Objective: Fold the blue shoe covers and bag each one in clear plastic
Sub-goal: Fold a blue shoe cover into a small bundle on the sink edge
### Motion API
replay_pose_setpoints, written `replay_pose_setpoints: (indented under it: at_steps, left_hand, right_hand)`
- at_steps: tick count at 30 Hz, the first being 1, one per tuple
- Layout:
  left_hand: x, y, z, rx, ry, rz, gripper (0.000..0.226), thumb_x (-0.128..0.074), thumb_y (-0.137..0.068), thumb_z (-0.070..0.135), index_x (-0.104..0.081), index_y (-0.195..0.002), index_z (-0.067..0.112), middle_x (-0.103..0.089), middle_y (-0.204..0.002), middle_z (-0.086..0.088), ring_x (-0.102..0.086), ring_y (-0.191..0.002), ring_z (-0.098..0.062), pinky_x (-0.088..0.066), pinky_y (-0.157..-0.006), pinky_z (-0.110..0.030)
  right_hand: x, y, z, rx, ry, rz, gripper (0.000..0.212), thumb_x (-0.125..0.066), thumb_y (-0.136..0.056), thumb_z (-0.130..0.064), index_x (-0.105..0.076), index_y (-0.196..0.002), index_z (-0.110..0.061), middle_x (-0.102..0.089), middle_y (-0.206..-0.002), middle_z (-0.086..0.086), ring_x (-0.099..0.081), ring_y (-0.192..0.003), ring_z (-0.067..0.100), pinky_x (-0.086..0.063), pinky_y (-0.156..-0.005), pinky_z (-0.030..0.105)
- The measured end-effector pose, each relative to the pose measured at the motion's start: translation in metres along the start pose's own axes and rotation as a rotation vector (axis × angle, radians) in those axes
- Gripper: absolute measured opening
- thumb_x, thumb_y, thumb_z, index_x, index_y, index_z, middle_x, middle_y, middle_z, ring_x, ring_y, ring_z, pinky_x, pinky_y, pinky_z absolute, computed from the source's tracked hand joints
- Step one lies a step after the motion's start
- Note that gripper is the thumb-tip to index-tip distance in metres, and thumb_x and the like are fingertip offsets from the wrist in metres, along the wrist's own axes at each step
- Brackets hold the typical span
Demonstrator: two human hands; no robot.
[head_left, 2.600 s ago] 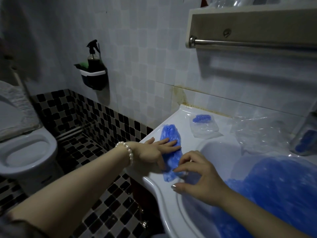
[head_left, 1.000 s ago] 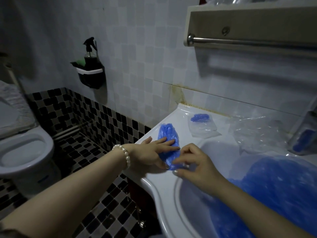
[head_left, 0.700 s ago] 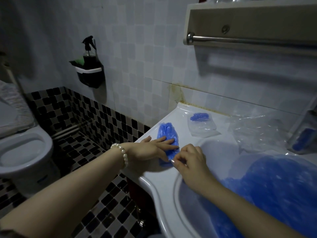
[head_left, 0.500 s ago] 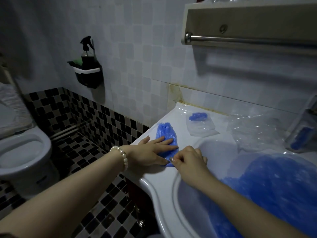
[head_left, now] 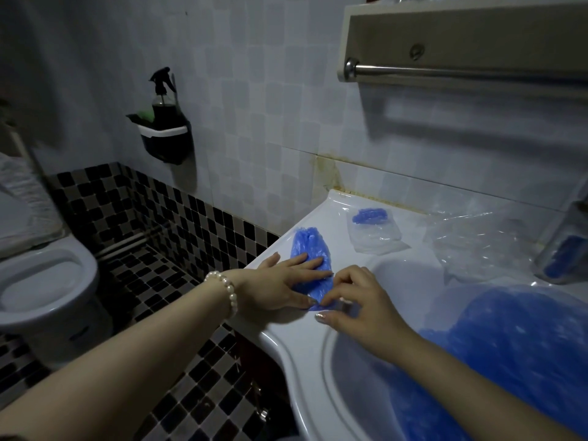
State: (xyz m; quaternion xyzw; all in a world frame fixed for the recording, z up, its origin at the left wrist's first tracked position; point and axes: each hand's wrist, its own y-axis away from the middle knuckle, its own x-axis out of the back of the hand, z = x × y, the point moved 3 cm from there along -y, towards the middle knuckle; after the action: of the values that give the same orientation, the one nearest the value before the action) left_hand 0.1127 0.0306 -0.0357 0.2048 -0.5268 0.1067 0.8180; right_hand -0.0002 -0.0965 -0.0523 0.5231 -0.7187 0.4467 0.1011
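The left hand (head_left: 280, 283) is lying flat, fingers straight and together, pressing the cover (head_left: 310, 261) down onto the sink rim (head_left: 286, 326). This pressure is pinning the thin film so that it is not sliding or springing open while the fold is being made. The right hand (head_left: 356, 300) is working at the near end of the cover with its fingers curled; its fingertips are meeting that end beside the left fingers, apparently pinching or tucking the edge, though the exact contact is too dim to confirm. The step in hand is judged to be the fold of the near end over the pinned middle.

The cover is lying lengthwise on the rim's left flat, just beside the basin, with its far end free and uncovered. The flat is probably serving as the folding surface, as the stock is filling the basin.

A bagged cover (head_left: 374, 230) is resting farther back on the rim, near the wall, which suggests finished units are being set there, clear of the work area. A loose clear bag pile (head_left: 477, 246) is lying to its right, within reach for the bagging step. The blue heap (head_left: 509, 345) of unfolded stock is occupying the basin.

No brand, label or writing is legible anywhere in view.
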Motion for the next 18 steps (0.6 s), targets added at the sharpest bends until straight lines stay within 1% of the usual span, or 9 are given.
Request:
replay_pose_setpoints:
  at_steps: [2,3,6,9,11,13,14,16,18]
  left_hand:
    - [0.0,0.0,0.0,0.001,0.01,-0.007,0.059,-0.049,-0.096,0.038,-0.018,-0.145,0.046,0.001,-0.155,0.025,0.011,-0.142,0.001,0.013,-0.113,-0.039]
    - [0.0,-0.001,0.0,0.001,0.008,-0.009,0.059,-0.049,-0.096,0.038,-0.017,-0.145,0.046,0.002,-0.155,0.024,0.012,-0.142,0.0,0.013,-0.113,-0.039]
    - [0.0,-0.001,0.0,0.005,0.003,-0.008,0.06,-0.049,-0.096,0.038,-0.017,-0.145,0.046,0.002,-0.155,0.024,0.011,-0.142,0.0,0.013,-0.113,-0.039]
    - [-0.001,-0.001,0.0,0.003,0.01,-0.014,0.058,-0.048,-0.096,0.037,-0.018,-0.145,0.046,0.001,-0.155,0.024,0.011,-0.142,0.001,0.014,-0.113,-0.039]
    - [0.002,-0.001,0.002,0.008,0.084,-0.029,0.052,-0.042,-0.099,0.034,-0.021,-0.145,0.044,-0.001,-0.156,0.023,0.01,-0.142,0.001,0.015,-0.115,-0.041]
    - [0.005,0.0,0.005,0.021,0.204,-0.039,0.047,-0.038,-0.1,0.03,-0.027,-0.145,0.04,-0.006,-0.156,0.022,0.007,-0.143,0.001,0.014,-0.115,-0.041]
    - [0.006,0.0,0.005,0.022,0.219,-0.042,0.047,-0.038,-0.1,0.031,-0.028,-0.145,0.039,-0.006,-0.156,0.022,0.007,-0.142,0.002,0.015,-0.115,-0.041]
    - [0.005,0.001,0.004,0.014,0.177,-0.047,0.049,-0.041,-0.099,0.035,-0.026,-0.146,0.041,-0.004,-0.155,0.023,0.009,-0.142,0.003,0.015,-0.115,-0.04]
    - [0.003,0.002,0.002,0.001,0.103,-0.033,0.053,-0.045,-0.098,0.036,-0.023,-0.145,0.043,-0.002,-0.155,0.024,0.01,-0.141,0.003,0.015,-0.114,-0.039]
  right_hand:
    - [-0.003,-0.003,0.0,-0.126,-0.069,-0.047,0.015,-0.078,-0.067,-0.033,-0.068,-0.077,-0.031,-0.047,-0.091,-0.015,-0.047,-0.095,0.007,-0.05,-0.082,0.029]
    - [-0.003,-0.004,-0.001,-0.15,-0.044,-0.064,0.016,-0.079,-0.068,-0.031,-0.067,-0.078,-0.033,-0.046,-0.091,-0.016,-0.047,-0.097,0.009,-0.05,-0.083,0.033]
    - [-0.002,-0.007,-0.006,-0.163,0.055,-0.083,0.015,-0.08,-0.07,-0.027,-0.069,-0.08,-0.026,-0.043,-0.09,-0.019,-0.043,-0.098,0.011,-0.046,-0.088,0.038]
    - [-0.002,-0.008,-0.01,-0.167,0.135,-0.089,0.008,-0.076,-0.077,-0.022,-0.07,-0.079,-0.017,-0.041,-0.087,-0.017,-0.04,-0.094,0.011,-0.039,-0.091,0.033]
    - [-0.004,-0.01,-0.012,-0.194,0.191,-0.131,0.007,-0.068,-0.085,-0.022,-0.067,-0.079,-0.018,-0.042,-0.089,-0.013,-0.037,-0.096,0.011,-0.033,-0.092,0.029]
    - [-0.006,-0.012,-0.013,-0.281,0.219,-0.193,0.021,-0.058,-0.091,-0.022,-0.055,-0.071,-0.028,-0.045,-0.098,-0.008,-0.037,-0.102,0.013,-0.03,-0.093,0.029]
    - [-0.007,-0.014,-0.014,-0.342,0.248,-0.231,0.029,-0.053,-0.093,-0.022,-0.048,-0.066,-0.032,-0.047,-0.103,-0.006,-0.037,-0.106,0.015,-0.029,-0.093,0.029]
    - [-0.007,-0.019,-0.014,-0.446,0.314,-0.284,0.036,-0.047,-0.095,-0.023,-0.04,-0.061,-0.034,-0.049,-0.112,-0.002,-0.038,-0.112,0.02,-0.028,-0.09,0.029]
    - [-0.009,-0.021,-0.014,-0.481,0.352,-0.278,0.034,-0.044,-0.096,-0.027,-0.041,-0.062,-0.031,-0.05,-0.116,0.0,-0.038,-0.115,0.022,-0.027,-0.089,0.03]
